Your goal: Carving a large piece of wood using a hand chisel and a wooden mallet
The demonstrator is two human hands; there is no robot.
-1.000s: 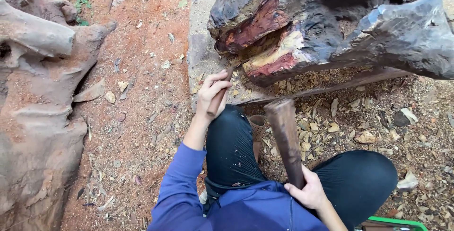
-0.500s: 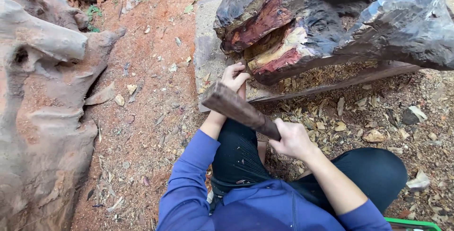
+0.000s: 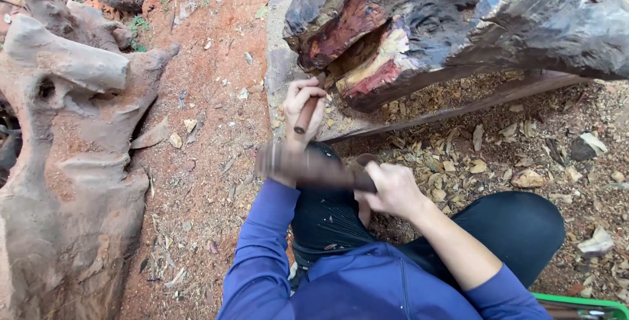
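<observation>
Compared w/ a moment ago, the wooden mallet (image 3: 308, 168) is now swung down and lies across the centre of the frame, blurred by motion, just below the chisel (image 3: 306, 115). Before it was raised at an angle, so I judge one strike is in progress or just landing.

Right hand (image 3: 392, 189): grip pressed together around the mallet handle, centre of frame. Left hand (image 3: 303, 102): grip wrapped round the chisel, pointing up to the carved notch of the big dark log (image 3: 419, 25) in upper right; the tip is hidden by the fingers.

Count: 1 mallet, 1 chisel, 1 dark log w/ red and yellow cut wood, 1 pale root stump (image 3: 65, 163) at left, many wood chips (image 3: 458, 163) on the ground at right. A green rim (image 3: 576, 301) shows at lower right.
</observation>
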